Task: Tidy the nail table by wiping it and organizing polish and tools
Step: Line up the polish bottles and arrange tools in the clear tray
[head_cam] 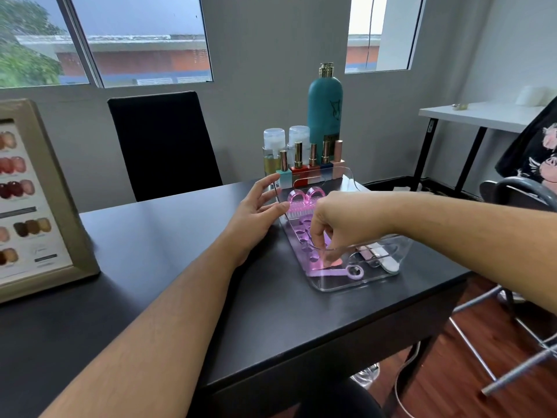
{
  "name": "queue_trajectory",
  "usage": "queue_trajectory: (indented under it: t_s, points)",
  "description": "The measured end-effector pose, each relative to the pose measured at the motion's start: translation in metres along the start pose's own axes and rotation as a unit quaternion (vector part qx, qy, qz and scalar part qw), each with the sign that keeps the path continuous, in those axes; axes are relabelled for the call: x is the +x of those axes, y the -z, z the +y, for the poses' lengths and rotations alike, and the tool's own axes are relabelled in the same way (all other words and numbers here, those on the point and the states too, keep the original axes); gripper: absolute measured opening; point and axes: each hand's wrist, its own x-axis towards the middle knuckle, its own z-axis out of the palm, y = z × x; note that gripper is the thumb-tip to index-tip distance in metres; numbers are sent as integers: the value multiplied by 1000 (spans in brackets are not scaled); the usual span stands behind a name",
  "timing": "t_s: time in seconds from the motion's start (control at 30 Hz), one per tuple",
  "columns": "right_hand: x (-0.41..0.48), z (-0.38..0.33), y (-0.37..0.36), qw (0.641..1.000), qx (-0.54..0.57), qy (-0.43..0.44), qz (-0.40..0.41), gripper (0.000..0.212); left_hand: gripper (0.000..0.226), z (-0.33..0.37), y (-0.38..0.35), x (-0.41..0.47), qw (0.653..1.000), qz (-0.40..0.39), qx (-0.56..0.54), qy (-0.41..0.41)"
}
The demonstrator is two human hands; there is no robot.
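A framed nail colour chart (pixel 28 200) is stood at the left edge of the black tabletop (pixel 144 242). A black chair (pixel 162 143) is seen beyond the far edge. The left hand (pixel 256 208) is laid open, fingers spread and straight, with the fingertips touching the left wall of a clear tray (pixel 373 280); nothing is grasped. The tray is placed near the right edge of the tabletop. Inside it, pink nail brushes (pixel 304 200) are noted at the far end, purple toe separators (pixel 303 236) along the left side, and a purple ring-ended tool (pixel 342 271) at the near end. The right hand (pixel 337 220) is lowered into the tray with fingers curled downward; whether anything is pinched cannot be told through the clear wall. A white file (pixel 390 262) is seen at the tray's right side. Behind the tray, at the far edge, a row of polish bottles (pixel 310 167), two clear capped bottles (pixel 274 146) and a tall teal bottle (pixel 325 107) are stood upright.
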Motion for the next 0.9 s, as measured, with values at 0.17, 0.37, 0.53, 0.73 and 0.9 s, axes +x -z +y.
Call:
queue_trajectory:
  t_s: [0.17,0.37,0.53,0.73,0.9]
  points:
    - [2,-1,3,1000,19,-8,-20,14,56,1,1,1,1000,-1,-3,-2]
    - [1,-5,1,998,54,30,-19,16,56,-1,0,1,1000,2,-2,-5]
    - [5,-6,1,998,52,30,-24,23,56,-3,1,2,1000,2,3,-4]
    - [12,3,12,998,70,11,4,3,55,-4,1,4,1000,0,0,-6]
    - [16,3,5,998,62,8,5,8,49,-5,2,4,1000,-3,-13,-11]
